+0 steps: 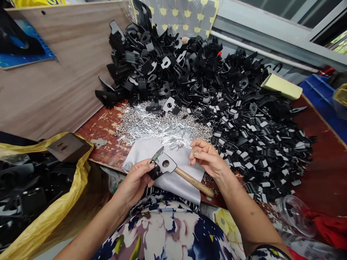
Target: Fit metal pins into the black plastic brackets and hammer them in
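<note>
My left hand [141, 175] grips a black plastic clip piece [169, 163] with a round hole in its flat, light-reflecting face. A slim pointed part of it sticks up past my thumb. Behind this piece a wooden handle [193, 181] slants down to the right across a grey cloth [141, 150]; what its other end joins is hidden. My right hand [204, 157] is closed in a pinch above the cloth's right side. Something tiny may sit at its fingertips, too small to name. Just beyond the cloth lies a heap of shiny metal pins [159, 128] and small springs [202, 133].
A large pile of black plastic clip pieces [168, 72] covers the back, with smaller black parts [252, 144] at right. A wooden board [62, 61] walls the left. At lower left hangs a yellow bag [78, 173] of black pieces. A yellow box [282, 86] rests at back right.
</note>
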`<state>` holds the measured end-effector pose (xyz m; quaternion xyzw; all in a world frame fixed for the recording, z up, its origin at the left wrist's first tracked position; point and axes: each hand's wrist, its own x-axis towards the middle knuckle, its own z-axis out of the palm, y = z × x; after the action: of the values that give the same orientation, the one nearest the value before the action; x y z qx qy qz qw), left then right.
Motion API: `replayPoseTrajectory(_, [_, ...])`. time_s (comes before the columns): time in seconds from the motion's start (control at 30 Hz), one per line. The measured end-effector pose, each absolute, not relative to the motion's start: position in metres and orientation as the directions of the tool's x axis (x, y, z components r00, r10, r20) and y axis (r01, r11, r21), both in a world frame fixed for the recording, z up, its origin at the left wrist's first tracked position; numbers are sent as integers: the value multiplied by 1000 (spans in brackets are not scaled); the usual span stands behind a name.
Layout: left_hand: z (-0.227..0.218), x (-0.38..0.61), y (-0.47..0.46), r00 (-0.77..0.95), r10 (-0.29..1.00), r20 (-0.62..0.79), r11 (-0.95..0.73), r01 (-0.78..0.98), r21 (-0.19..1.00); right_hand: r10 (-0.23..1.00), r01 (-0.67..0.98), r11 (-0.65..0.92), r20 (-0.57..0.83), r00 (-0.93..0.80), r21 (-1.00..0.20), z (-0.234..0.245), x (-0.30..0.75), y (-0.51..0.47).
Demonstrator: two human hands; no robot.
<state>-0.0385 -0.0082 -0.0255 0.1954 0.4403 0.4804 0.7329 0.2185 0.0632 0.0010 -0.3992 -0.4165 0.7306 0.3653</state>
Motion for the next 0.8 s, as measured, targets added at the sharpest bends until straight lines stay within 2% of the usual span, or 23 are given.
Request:
replayPoseTrajectory(0.07, [-26, -38, -9, 152, 883, -444, 450, -544, 708, 897, -154, -319, -245, -368, -935, 1, 213, 58])
replayPoseTrajectory(0.17, [-24, -36, -10, 155, 896, -417, 420, -605, 677, 971, 48, -10, -21, -239, -999, 5, 198, 44])
replayPoseTrajectory(0.27, [-25, -34, -9, 134, 892, -431, 405, -659, 634, 934, 248, 316, 255, -248, -916, 12, 177, 27])
replayPoseTrajectory(0.4, [-28, -31, -9, 121, 894, -431, 390, -682, 618, 803, 267, 560, 433, -410, -785, 15, 149, 15])
replayPoseTrajectory(0.5, [-31, -29, -10, 102, 898, -428, 362, -724, 587, 769, 298, 621, 491, -409, -725, 8, 133, 17])
replayPoseTrajectory(0.73, [-29, -31, -12, 116, 865, -488, 394, -759, 518, 793, 365, 605, 494, -358, -707, -3, 125, 21])
replayPoseTrajectory(0.8, [-30, -31, -12, 116, 861, -496, 401, -754, 520, 774, 413, 632, 507, -379, -656, -1, 125, 19])
